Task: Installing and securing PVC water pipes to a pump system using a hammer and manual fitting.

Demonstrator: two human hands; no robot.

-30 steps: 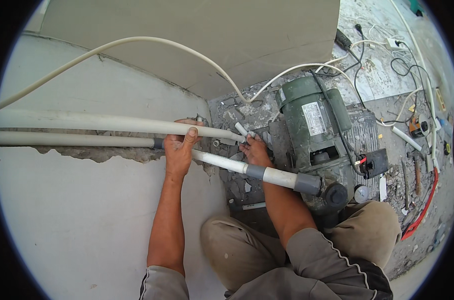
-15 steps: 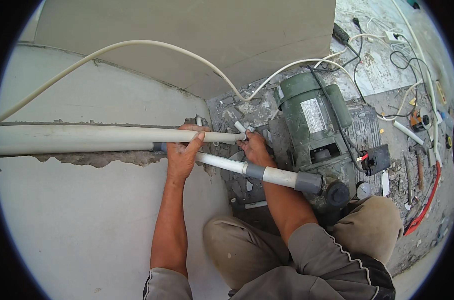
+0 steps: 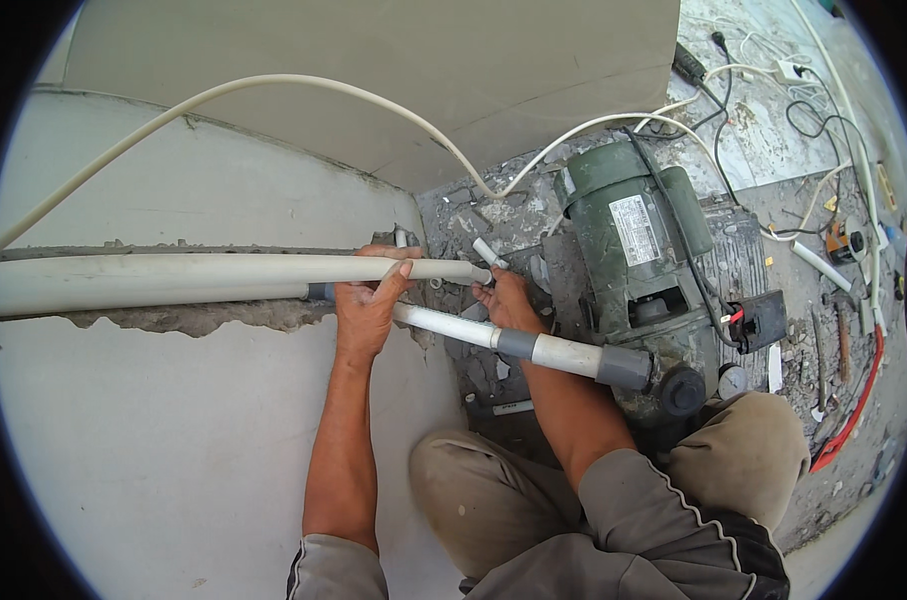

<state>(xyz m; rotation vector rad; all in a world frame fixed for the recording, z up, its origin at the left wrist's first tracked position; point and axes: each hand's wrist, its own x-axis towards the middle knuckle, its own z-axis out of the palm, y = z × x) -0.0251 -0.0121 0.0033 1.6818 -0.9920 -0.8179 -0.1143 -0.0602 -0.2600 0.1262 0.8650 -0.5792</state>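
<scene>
A long white plastic pipe runs from the left along the wall groove, and my left hand is wrapped round it, thumb on top. At the pipe's open end, my right hand pinches the rim; its fingertips are partly hidden. Just below, a second white pipe with grey couplings slants down to the green water pump. My right forearm passes under that pipe. Its far end meets a grey fitting beside my left hand.
A cream hose arches across the wall and behind the pump. Broken rubble and pipe offcuts lie on the floor. To the right are cables, a tape measure, a loose white pipe piece and a red-handled tool.
The view has shifted slightly, so the pump and floor items sit a little farther right. My right hand has moved slightly at the pipe end; my left hand keeps its hold.
</scene>
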